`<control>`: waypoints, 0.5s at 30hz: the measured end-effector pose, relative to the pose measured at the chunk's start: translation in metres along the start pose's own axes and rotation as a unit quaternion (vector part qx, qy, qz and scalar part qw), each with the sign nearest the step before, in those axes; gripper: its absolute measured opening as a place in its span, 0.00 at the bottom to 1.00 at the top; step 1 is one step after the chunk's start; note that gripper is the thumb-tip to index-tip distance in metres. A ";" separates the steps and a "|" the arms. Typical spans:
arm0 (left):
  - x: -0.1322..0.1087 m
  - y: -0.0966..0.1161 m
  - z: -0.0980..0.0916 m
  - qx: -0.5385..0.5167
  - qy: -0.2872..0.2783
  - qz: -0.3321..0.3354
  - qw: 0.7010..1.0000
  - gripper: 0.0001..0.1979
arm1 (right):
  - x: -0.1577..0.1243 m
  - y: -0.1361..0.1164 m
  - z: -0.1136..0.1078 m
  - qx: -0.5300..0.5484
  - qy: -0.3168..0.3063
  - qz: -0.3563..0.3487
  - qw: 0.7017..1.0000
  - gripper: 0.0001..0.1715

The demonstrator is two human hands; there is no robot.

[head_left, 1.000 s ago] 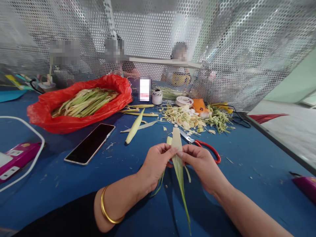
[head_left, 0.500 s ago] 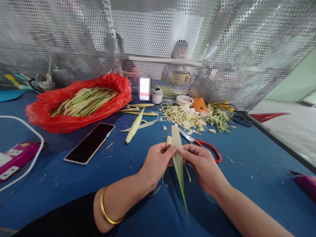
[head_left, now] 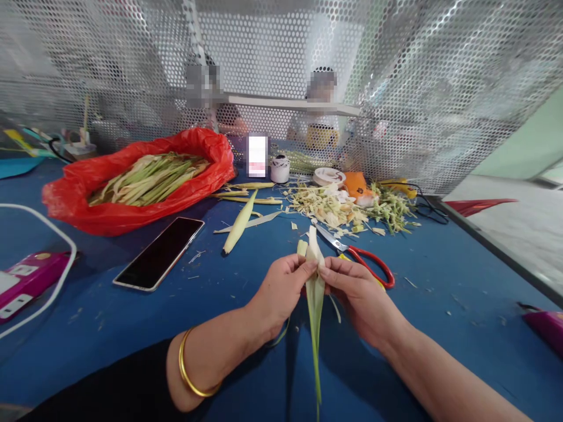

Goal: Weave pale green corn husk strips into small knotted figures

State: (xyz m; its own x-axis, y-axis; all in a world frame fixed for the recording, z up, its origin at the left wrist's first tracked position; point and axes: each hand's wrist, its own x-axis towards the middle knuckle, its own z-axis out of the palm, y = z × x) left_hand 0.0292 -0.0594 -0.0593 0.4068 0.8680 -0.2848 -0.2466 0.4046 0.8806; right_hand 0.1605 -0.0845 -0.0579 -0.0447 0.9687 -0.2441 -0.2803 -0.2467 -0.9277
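Between my two hands, above the blue table (head_left: pixel 211 328), hangs a long leaf strip (head_left: pixel 315 293), pale at its upper end and green toward its narrow lower tip. My left hand (head_left: pixel 281 290) pinches its left edge with thumb and fingers. The right edge is pinched by my right hand (head_left: pixel 358 293). Its upper part is curled inward. Pale leaf pieces (head_left: pixel 301 247) show behind my left fingers; how they are held is hidden. Just beyond my right hand lie scissors (head_left: pixel 336 241) with red handles, and something yellow shows beside them.
A red plastic bag (head_left: pixel 176 208) full of leaf strips stands at the left, with a phone (head_left: pixel 159 253) before it. A pale rolled husk shape (head_left: pixel 240 225) lies mid-table. Cut scraps (head_left: pixel 328 208), a tape roll (head_left: pixel 329 176) and a thread spool (head_left: pixel 280 169) sit farther back, before a perforated screen (head_left: pixel 259 53).
The leaf strip has gone from flat and wide to curled inward and narrower. Both hands stay nearly in place, pinching it. A yellow thing now shows by the scissors' handles.
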 end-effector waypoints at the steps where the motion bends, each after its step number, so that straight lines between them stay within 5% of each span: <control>1: 0.001 0.000 -0.001 -0.002 0.000 0.000 1.000 0.13 | 0.000 -0.001 0.000 0.002 0.000 -0.001 1.000 0.18; 15: -0.002 0.007 -0.002 0.046 -0.021 0.063 0.997 0.11 | -0.003 -0.001 0.001 -0.059 -0.028 -0.048 0.997 0.18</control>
State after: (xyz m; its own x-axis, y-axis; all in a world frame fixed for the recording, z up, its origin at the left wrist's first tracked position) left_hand 0.0251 -0.0576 -0.0528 0.4150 0.8965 -0.1554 -0.2167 0.2633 0.9401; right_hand 0.1605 -0.0868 -0.0557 -0.0782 0.9872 -0.1387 -0.1718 -0.1504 -0.9736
